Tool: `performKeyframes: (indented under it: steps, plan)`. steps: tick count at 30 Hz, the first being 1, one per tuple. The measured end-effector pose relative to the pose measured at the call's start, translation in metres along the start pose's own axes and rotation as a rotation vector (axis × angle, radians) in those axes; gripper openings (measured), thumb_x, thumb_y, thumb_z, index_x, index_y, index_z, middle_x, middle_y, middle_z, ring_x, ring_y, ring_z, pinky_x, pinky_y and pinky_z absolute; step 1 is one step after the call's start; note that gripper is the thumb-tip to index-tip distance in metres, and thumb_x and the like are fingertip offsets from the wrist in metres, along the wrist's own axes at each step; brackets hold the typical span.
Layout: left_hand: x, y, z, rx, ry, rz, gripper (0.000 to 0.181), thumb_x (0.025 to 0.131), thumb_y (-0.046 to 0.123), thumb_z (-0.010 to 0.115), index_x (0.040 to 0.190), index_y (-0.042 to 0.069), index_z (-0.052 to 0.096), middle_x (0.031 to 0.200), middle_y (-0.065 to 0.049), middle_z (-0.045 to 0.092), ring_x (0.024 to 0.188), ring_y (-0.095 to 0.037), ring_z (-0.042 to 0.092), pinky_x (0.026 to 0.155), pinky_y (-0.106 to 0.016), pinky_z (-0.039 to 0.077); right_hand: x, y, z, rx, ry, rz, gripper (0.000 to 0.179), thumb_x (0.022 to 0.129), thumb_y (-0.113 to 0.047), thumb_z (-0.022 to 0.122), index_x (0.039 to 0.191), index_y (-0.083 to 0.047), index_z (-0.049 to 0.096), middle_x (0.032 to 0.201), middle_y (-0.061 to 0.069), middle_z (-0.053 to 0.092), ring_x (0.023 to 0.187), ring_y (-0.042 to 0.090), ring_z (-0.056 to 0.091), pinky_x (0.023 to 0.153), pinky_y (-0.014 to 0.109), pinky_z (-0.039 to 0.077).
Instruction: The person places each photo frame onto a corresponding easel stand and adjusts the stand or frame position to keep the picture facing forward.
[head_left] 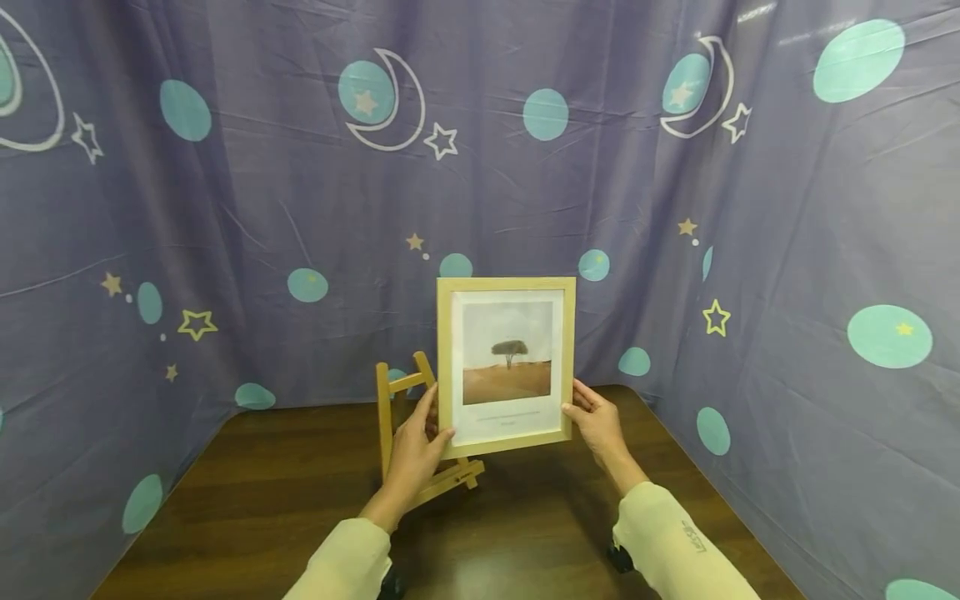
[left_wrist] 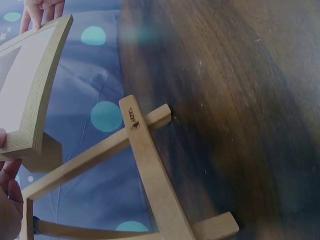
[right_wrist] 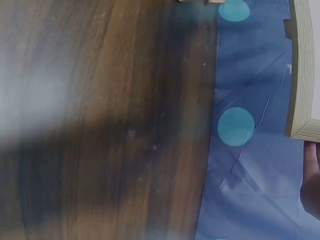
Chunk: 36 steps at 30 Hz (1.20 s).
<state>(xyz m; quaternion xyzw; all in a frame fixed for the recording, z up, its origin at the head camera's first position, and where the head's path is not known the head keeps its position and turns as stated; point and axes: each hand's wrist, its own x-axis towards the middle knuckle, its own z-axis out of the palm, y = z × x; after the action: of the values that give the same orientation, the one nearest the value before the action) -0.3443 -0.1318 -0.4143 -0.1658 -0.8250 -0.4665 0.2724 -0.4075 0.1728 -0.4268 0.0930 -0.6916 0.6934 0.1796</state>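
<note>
Dark table [head_left: 247, 483], probably wood, purple starry curtains [head_left: 495, 192] around, both hands [head_left: 412, 450] [head_left: 602, 427] gripping a framed picture [head_left: 507, 358], easel [head_left: 385, 408] near.

Picture frame [head_left: 445, 367]: pale yellow wood, fine parallel grain. Print [head_left: 507, 353], inside the frame: white border, grey-white sky, orange-brown ground, dark tree. Easel [head_left: 385, 417], left of the frame: golden-brown wood, black marking on one bar. Tabletop [head_left: 525, 517], below the frame: dark brown, streaked grain. Curtain [head_left: 487, 192], behind the frame: purple-blue, patterned with turquoise spots, white crescents, white and yellow stars. Sleeves [head_left: 667, 525], below the frame: cream.
</note>
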Motion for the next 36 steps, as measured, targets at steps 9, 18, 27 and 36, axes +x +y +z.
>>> performKeyframes:
  steps: [9,18,27,36]
  plan:
    - [-0.007,-0.001,-0.02,0.017,0.006,-0.037,0.071,0.087,0.004,0.075,0.148,0.004,0.04,0.101,-0.005,0.064,0.087,-0.02,0.062,0.07,-0.031,0.055,0.005,-0.009,0.018,-0.049,-0.041,0.033,0.052,0.091,0.003,0.068,0.14,0.004,0.052,0.131,0.025,0.059,0.122,0.034,0.057,0.087,0.017,0.05]
    - [-0.014,-0.003,-0.035,0.075,0.047,-0.053,0.071,0.085,0.006,0.078,0.147,0.004,0.042,0.096,-0.004,0.065,0.082,-0.017,0.062,0.069,-0.03,0.053,0.006,-0.011,0.037,0.006,-0.055,-0.005,0.05,0.09,0.008,0.067,0.137,0.008,0.053,0.129,0.028,0.059,0.114,0.026,0.061,0.084,0.017,0.051]
    - [-0.017,0.003,-0.031,0.07,0.044,-0.007,0.072,0.085,0.005,0.078,0.146,0.003,0.042,0.097,-0.004,0.065,0.082,-0.017,0.062,0.069,-0.033,0.054,0.006,-0.016,0.03,0.001,-0.064,-0.009,0.052,0.089,0.009,0.066,0.139,0.006,0.052,0.13,0.028,0.058,0.118,0.03,0.059,0.085,0.017,0.051]
    - [-0.018,0.023,-0.023,0.084,0.095,0.124,0.073,0.08,0.002,0.081,0.143,0.002,0.044,0.094,-0.004,0.066,0.078,-0.016,0.062,0.07,-0.04,0.053,0.009,-0.032,0.013,0.0,-0.071,-0.044,0.053,0.09,0.009,0.065,0.141,0.006,0.049,0.131,0.028,0.058,0.106,0.012,0.062,0.086,0.018,0.052]
